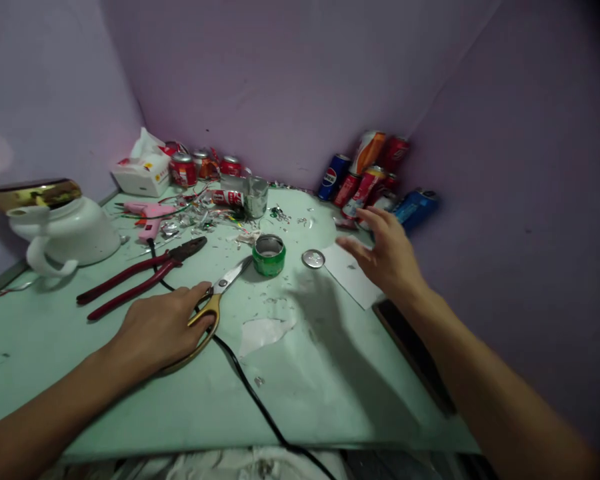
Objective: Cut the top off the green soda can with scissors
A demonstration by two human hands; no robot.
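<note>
My left hand [167, 327] rests low on the table with its fingers closed over the gold handles of a pair of scissors [212, 313]. The scissor blades point away from me toward a green cut can piece [269, 257], an open ring standing upright. Raised above the right side of the table, my right hand [387, 250] has its fingers apart and holds nothing. Near it lie a round silver can end [313, 259] and a white sheet of paper [355, 273]. Several drink cans [363, 180] are piled just beyond its fingers.
Red-handled pliers [143, 280], a pink glue gun [147, 213] and a white teapot-shaped vessel [73, 233] occupy the left. A black cord [247, 383] crosses the front edge. Metal scraps, a tissue box [143, 175] and red cans [183, 171] lie farther back. Purple walls [260, 87] enclose the table.
</note>
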